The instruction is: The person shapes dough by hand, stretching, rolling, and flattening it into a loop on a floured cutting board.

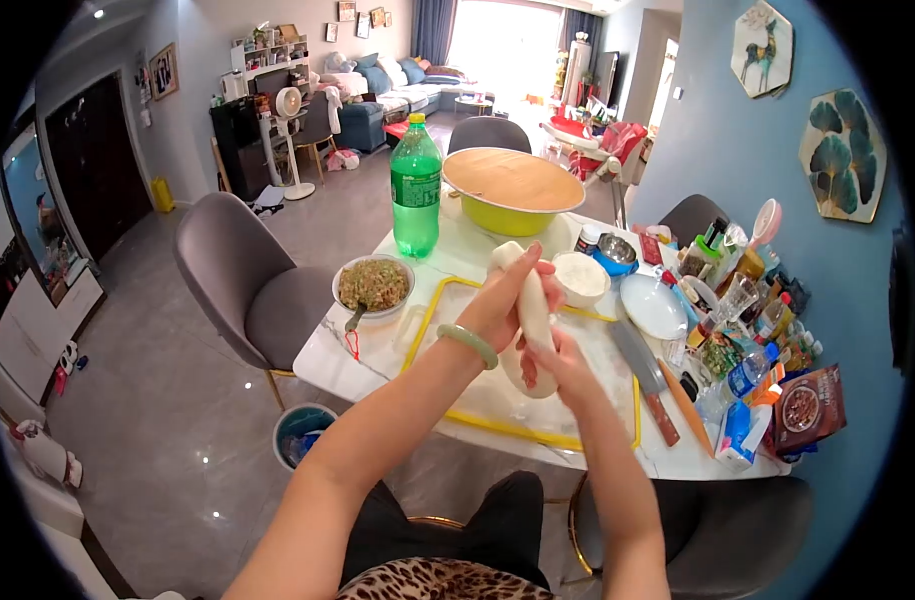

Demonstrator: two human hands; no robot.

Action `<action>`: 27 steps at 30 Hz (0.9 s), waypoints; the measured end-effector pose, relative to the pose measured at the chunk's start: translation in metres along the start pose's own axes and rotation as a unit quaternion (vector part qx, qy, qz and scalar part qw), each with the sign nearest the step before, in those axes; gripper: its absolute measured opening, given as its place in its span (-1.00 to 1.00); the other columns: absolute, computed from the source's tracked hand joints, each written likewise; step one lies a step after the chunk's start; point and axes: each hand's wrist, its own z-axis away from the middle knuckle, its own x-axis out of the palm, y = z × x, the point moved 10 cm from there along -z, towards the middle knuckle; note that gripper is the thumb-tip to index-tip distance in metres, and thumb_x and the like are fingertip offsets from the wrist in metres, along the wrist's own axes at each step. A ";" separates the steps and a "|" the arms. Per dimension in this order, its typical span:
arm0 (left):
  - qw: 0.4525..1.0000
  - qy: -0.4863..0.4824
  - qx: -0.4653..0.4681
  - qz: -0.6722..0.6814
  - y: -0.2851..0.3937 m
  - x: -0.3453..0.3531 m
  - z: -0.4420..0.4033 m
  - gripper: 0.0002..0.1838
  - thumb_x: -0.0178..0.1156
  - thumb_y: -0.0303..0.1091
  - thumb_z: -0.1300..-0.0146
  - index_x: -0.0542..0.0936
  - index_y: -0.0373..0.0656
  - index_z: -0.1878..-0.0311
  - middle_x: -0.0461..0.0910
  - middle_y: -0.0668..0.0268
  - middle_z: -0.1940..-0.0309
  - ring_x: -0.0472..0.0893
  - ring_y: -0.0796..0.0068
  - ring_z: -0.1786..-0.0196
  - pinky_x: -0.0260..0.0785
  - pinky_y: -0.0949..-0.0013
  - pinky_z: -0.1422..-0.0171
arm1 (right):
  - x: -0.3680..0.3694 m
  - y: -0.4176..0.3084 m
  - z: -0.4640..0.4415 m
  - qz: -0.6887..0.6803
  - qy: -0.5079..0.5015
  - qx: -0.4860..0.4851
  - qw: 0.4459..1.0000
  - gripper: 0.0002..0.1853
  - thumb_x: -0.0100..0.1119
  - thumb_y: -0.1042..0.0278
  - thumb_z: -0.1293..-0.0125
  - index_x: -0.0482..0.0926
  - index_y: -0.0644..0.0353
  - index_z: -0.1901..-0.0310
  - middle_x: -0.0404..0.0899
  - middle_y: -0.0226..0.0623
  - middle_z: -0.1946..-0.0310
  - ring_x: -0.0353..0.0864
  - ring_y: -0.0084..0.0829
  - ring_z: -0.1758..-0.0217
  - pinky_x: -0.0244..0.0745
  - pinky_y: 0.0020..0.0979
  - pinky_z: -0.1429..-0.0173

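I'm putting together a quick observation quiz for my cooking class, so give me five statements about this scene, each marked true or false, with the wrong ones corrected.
1. The left hand and the right hand are both on the dough. True.
2. A pale green bangle is worn on the right wrist. False: the bangle is worn on the left.
3. The green bottle stands upright with a yellow cap. True.
4. The knife is gripped in the right hand. False: the knife lies beside a wooden rolling pin, touched by neither hand.
5. A utensil handle sticks out of the bowl of filling. True.
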 end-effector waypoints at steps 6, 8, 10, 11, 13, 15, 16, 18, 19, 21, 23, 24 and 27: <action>0.992 0.053 -0.090 0.064 -0.020 -0.003 0.014 -0.42 -0.08 0.35 -0.23 0.39 -0.02 0.50 0.14 0.53 0.82 0.13 0.64 0.79 0.15 0.48 0.60 | 0.009 0.018 0.028 0.066 0.054 0.063 0.994 -0.81 0.17 0.36 -0.21 0.48 0.20 0.18 0.39 -0.47 0.63 0.30 -0.66 0.70 0.18 -0.57 0.63; 0.994 0.035 -0.091 0.051 -0.015 -0.001 0.016 -0.41 -0.14 0.35 -0.26 0.40 -0.05 0.42 0.07 0.55 0.84 0.08 0.65 0.81 0.13 0.49 0.61 | 0.008 0.008 0.029 0.131 0.061 0.050 0.988 -0.79 0.18 0.34 -0.21 0.48 0.21 0.17 0.40 -0.47 0.61 0.30 -0.68 0.68 0.18 -0.58 0.62; 0.995 0.013 -0.078 0.060 -0.015 -0.006 0.007 -0.39 -0.18 0.35 -0.27 0.42 -0.10 0.28 0.24 0.47 0.76 0.21 0.62 0.76 0.20 0.45 0.60 | 0.008 0.006 0.029 0.137 0.047 0.066 0.987 -0.79 0.14 0.29 -0.24 0.48 0.21 0.16 0.42 -0.46 0.58 0.33 -0.67 0.66 0.19 -0.57 0.61; 0.995 -0.010 -0.070 0.069 -0.015 -0.005 0.002 -0.35 -0.22 0.34 -0.29 0.45 -0.14 0.14 0.40 0.39 0.68 0.34 0.58 0.72 0.27 0.41 0.59 | 0.003 0.006 0.023 0.137 0.048 0.065 0.987 -0.79 0.14 0.29 -0.24 0.48 0.21 0.16 0.42 -0.46 0.58 0.33 -0.67 0.66 0.19 -0.57 0.61; 0.990 -0.003 -0.066 0.121 0.000 0.015 0.011 -0.30 -0.25 0.33 -0.30 0.38 -0.20 -0.02 0.49 0.25 0.43 0.47 0.50 0.52 0.39 0.33 0.45 | -0.010 -0.012 0.001 0.173 0.077 0.018 0.982 -0.75 0.09 0.18 -0.29 0.47 0.19 0.17 0.44 -0.45 0.55 0.37 -0.66 0.62 0.25 -0.56 0.59; 0.992 -0.115 -0.025 0.049 0.001 0.028 0.017 -0.18 -0.30 0.32 -0.32 0.19 -0.30 -0.29 0.38 -0.03 -0.17 0.52 0.26 -0.08 0.47 0.12 -0.07 | -0.004 -0.037 -0.011 -0.054 0.024 0.046 0.997 -0.66 0.10 0.04 -0.27 0.43 0.19 0.18 0.47 -0.39 0.52 0.45 -0.59 0.59 0.38 -0.50 0.48; 0.992 -0.112 -0.024 0.048 0.002 0.027 0.017 -0.18 -0.30 0.32 -0.32 0.19 -0.30 -0.29 0.38 -0.03 -0.17 0.52 0.26 -0.08 0.47 0.12 -0.07 | 0.004 -0.051 -0.015 -0.179 -0.030 0.036 0.983 -0.64 0.13 0.03 -0.26 0.42 0.19 0.18 0.48 -0.37 0.51 0.48 -0.56 0.57 0.41 -0.49 0.45; 0.987 -0.157 -0.036 -0.020 0.004 0.034 0.018 -0.22 -0.23 0.27 -0.33 0.22 -0.32 -0.27 0.44 -0.03 -0.10 0.53 0.26 -0.05 0.43 0.09 -0.10 | 0.005 -0.042 -0.010 -0.135 -0.051 0.018 0.989 -0.62 0.16 0.03 -0.24 0.41 0.20 0.16 0.49 -0.36 0.51 0.48 -0.54 0.58 0.41 -0.49 0.45; 0.998 -0.051 -0.021 0.024 0.007 0.022 0.010 -0.29 -0.13 0.24 -0.32 0.32 -0.31 -0.15 0.57 0.11 0.20 0.59 0.40 0.24 0.49 0.19 0.07 | 0.007 -0.036 -0.006 -0.085 -0.071 -0.001 0.994 -0.61 0.18 0.04 -0.21 0.40 0.21 0.15 0.49 -0.35 0.51 0.48 -0.53 0.58 0.40 -0.50 0.45; 1.000 -0.024 -0.013 0.015 0.009 0.015 0.004 -0.33 -0.09 0.24 -0.30 0.36 -0.28 -0.05 0.51 0.24 0.40 0.51 0.48 0.39 0.48 0.26 0.15 | 0.003 -0.005 0.009 -0.027 -0.040 0.016 0.999 -0.64 0.24 0.17 -0.17 0.42 0.23 0.13 0.47 -0.38 0.52 0.44 -0.58 0.60 0.35 -0.53 0.51; 0.999 0.013 -0.042 0.000 0.005 0.015 0.012 -0.38 -0.03 0.29 -0.25 0.41 -0.20 0.16 0.23 0.51 0.75 0.29 0.63 0.64 0.43 0.43 0.26 | 0.006 0.005 0.019 -0.010 -0.002 0.030 1.000 -0.66 0.25 0.22 -0.16 0.43 0.23 0.12 0.46 -0.39 0.53 0.42 -0.60 0.62 0.33 -0.54 0.53; 0.999 0.013 -0.048 0.000 0.002 0.013 0.013 -0.38 -0.03 0.29 -0.25 0.41 -0.20 0.16 0.23 0.51 0.75 0.29 0.63 0.64 0.43 0.43 0.26 | 0.008 0.006 0.027 0.021 0.030 0.050 0.998 -0.69 0.25 0.26 -0.16 0.45 0.23 0.14 0.44 -0.42 0.56 0.40 -0.63 0.64 0.29 -0.56 0.57; 0.996 -0.022 -0.076 0.048 -0.003 0.005 0.014 -0.38 -0.03 0.31 -0.24 0.40 -0.19 0.19 0.19 0.51 0.77 0.26 0.64 0.66 0.41 0.44 0.27 | 0.005 0.001 0.039 0.087 0.070 0.066 0.992 -0.75 0.24 0.31 -0.17 0.47 0.22 0.18 0.43 -0.46 0.60 0.36 -0.66 0.68 0.22 -0.58 0.64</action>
